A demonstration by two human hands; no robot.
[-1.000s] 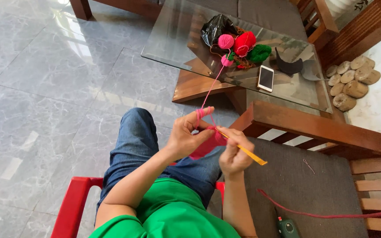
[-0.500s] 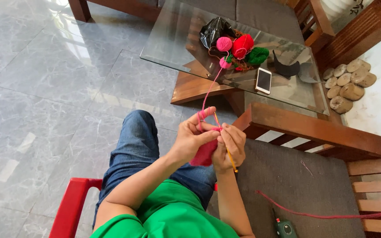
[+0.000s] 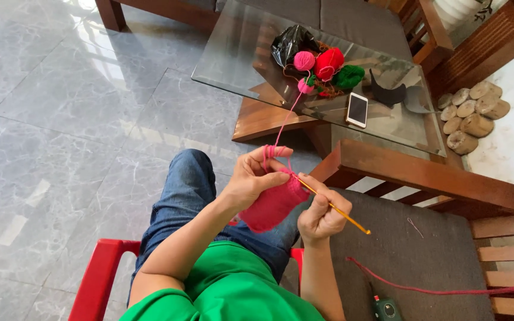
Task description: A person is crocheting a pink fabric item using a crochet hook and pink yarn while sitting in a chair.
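**Snag and slip risks on the pink work**

Your left hand (image 3: 256, 178) is closed on the top edge of the pink crocheted yarn panel (image 3: 272, 205), with the thin pink yarn strand (image 3: 282, 128) looped over its raised forefinger. Your right hand (image 3: 319, 215) is clamped on the slim orange-yellow crochet hook (image 3: 331, 207); the hook tip sits at the panel's upper right corner, the tail points to 4 o'clock. Hands are nearly touching, panel between them, over your blue-jeaned knee (image 3: 188, 190).

Risks as I judge them:

- Feed line. The strand runs from your forefinger toward 12 o'clock, up over the edge of the rectangular glass-topped table (image 3: 233, 53) to the small pink yarn ball (image 3: 304, 60). A sharp tug could roll that ball off the glass, or drag it into the red yarn ball (image 3: 329, 62) and green yarn ball (image 3: 348, 76) just beside it and tangle all three.
- Phone. The white-cased smartphone (image 3: 357, 109) lies near the balls, at their 5 o'clock. A dragged ball could nudge it.
- Loop loss. If finger tension goes slack, the working loop may slip off the hook tip. I can't see the loop itself; your fingers hide it.
- Loose cord. The dark red cord (image 3: 423, 289) on the grey seat cushion (image 3: 423, 249) lies at 4 o'clock from your right hand. The hook tail swings that way and could catch it.
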